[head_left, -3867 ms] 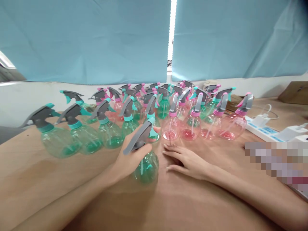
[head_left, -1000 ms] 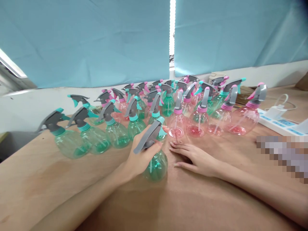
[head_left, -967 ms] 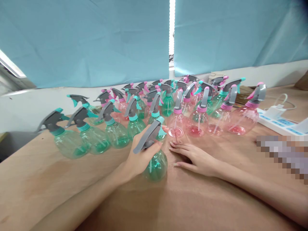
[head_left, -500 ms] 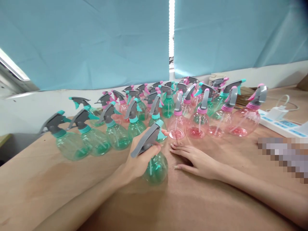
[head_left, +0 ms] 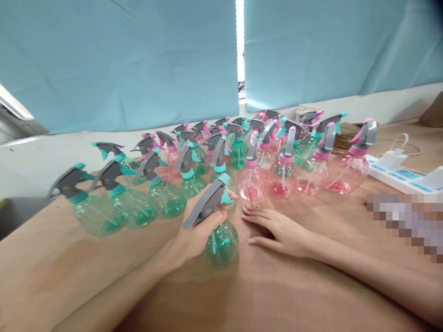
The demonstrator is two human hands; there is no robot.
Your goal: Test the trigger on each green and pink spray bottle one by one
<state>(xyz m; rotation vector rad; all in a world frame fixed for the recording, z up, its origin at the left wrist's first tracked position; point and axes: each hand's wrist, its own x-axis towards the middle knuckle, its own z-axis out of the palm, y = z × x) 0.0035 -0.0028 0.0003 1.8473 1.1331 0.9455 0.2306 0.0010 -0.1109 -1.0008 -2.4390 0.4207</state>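
Observation:
My left hand [head_left: 199, 226] is wrapped round the neck of a green spray bottle [head_left: 223, 246] with a grey and teal trigger head, in front of the others. Its round, see-through body shows below my fingers. To its right, my right hand [head_left: 277, 230] lies on the wooden table [head_left: 277, 295], fingers stretched out and holding nothing. Just beyond those fingertips stands a pink spray bottle [head_left: 251, 182]. A row of green spray bottles [head_left: 166, 198] runs to the left of my left hand.
More pink spray bottles [head_left: 348, 170] stand at the right, and mixed green and pink ones fill the back. A white power strip [head_left: 398, 175] with a plugged-in charger lies at the right. Blue sheeting [head_left: 138, 64] hangs over the wall behind.
The whole view has shifted slightly, so things appear a little further left. Both hands and the held spray bottle keep nearly the same positions on the table.

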